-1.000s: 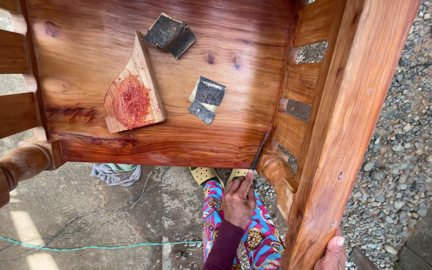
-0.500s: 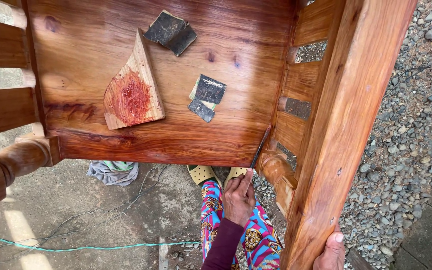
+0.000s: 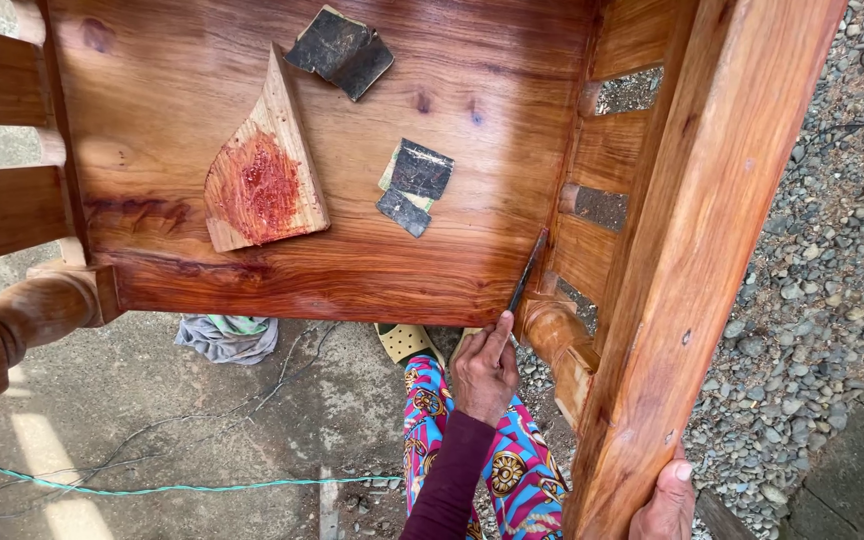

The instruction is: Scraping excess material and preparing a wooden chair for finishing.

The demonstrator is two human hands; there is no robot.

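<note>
Head view: the thin blade [image 3: 528, 270] lies where it did half a second ago, in the seat corner of the wooden chair [image 3: 372, 260], left hand [image 3: 484, 372] fingers pinching it; right hand [image 3: 664, 502] remains wrapped round the chair's rail below.

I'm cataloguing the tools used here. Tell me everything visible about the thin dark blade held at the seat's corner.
The thin dark blade is a narrow, flat strip, metal by its look, dark grey. It slants up and to the right from the left hand, whose fingers pinch its lower end. Its upper part lies in the corner where the glossy reddish wooden seat board meets the side rail. Any handle is hidden.
</note>
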